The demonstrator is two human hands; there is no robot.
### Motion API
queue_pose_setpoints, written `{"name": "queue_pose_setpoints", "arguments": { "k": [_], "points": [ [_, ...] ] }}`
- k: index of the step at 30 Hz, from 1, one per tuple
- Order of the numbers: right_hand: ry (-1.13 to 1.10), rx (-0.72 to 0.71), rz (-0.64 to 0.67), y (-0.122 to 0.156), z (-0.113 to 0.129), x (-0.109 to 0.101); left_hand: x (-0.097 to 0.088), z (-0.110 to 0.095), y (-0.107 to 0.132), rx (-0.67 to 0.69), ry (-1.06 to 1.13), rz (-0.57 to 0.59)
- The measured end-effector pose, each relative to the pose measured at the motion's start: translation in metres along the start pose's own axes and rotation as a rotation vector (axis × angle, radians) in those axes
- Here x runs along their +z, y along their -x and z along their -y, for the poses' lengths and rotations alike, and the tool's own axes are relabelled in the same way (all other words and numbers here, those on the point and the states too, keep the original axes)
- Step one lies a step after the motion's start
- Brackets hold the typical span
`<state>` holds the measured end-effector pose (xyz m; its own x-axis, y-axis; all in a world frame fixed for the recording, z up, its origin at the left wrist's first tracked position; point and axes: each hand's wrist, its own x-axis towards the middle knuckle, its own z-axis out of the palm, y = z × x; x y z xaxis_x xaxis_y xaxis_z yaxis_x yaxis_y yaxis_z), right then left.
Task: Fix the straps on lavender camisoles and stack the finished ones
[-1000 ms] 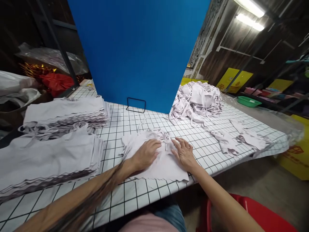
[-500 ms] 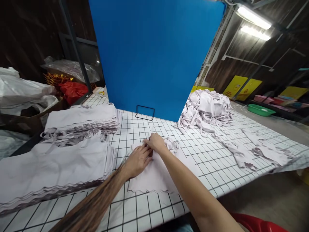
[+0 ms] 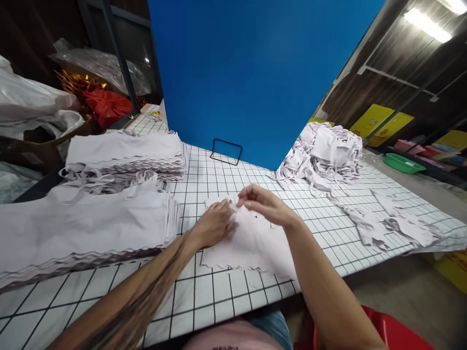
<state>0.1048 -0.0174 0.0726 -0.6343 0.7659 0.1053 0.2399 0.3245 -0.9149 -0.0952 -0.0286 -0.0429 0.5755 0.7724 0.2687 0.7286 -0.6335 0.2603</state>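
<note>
A pale lilac cloth piece [image 3: 251,245] with a scalloped edge lies flat on the white gridded table [image 3: 219,301] right in front of me. My left hand [image 3: 215,224] rests on its left half, fingers curled and pressing it down. My right hand [image 3: 264,204] hovers just above its far edge, fingers pinched on a bit of the same cloth. The two hands almost touch.
Two neat stacks of the same cloth [image 3: 87,228] [image 3: 127,153] fill the left of the table. A loose heap [image 3: 324,150] lies at the back right, with stray pieces [image 3: 394,226] nearer the right edge. A blue board [image 3: 255,73] stands behind. A red stool [image 3: 397,335] sits below right.
My right hand crossed from the cloth's right side to its far edge, then lifted slightly with a pinch of fabric. My left hand stayed on the cloth. The camera view shifted upward and left.
</note>
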Motion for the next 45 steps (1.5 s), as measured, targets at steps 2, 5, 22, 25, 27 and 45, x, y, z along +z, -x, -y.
{"name": "queue_pose_setpoints", "arguments": {
  "k": [2, 5, 22, 25, 27, 45],
  "points": [
    [0.092, 0.008, 0.23, 0.035, 0.01, 0.001, 0.001, 0.0, 0.0, -0.02, 0.007, 0.012],
    [0.119, 0.118, 0.259, 0.067, 0.004, 0.005, 0.002, 0.0, -0.001, -0.048, -0.006, 0.048],
    [0.293, 0.505, -0.324, -0.039, -0.062, 0.036, -0.004, -0.003, -0.002, -0.03, -0.013, 0.053],
    [0.207, 0.486, -0.298, -0.031, -0.059, 0.034, -0.006, -0.005, -0.002, -0.037, -0.002, 0.072],
    [0.068, 0.46, -0.271, -0.024, -0.057, 0.032, -0.006, -0.005, -0.002, -0.037, -0.007, 0.078],
    [-0.163, 0.501, -0.111, 0.046, -0.03, 0.022, -0.01, -0.007, -0.005, -0.074, -0.046, 0.16]
  ]
}}
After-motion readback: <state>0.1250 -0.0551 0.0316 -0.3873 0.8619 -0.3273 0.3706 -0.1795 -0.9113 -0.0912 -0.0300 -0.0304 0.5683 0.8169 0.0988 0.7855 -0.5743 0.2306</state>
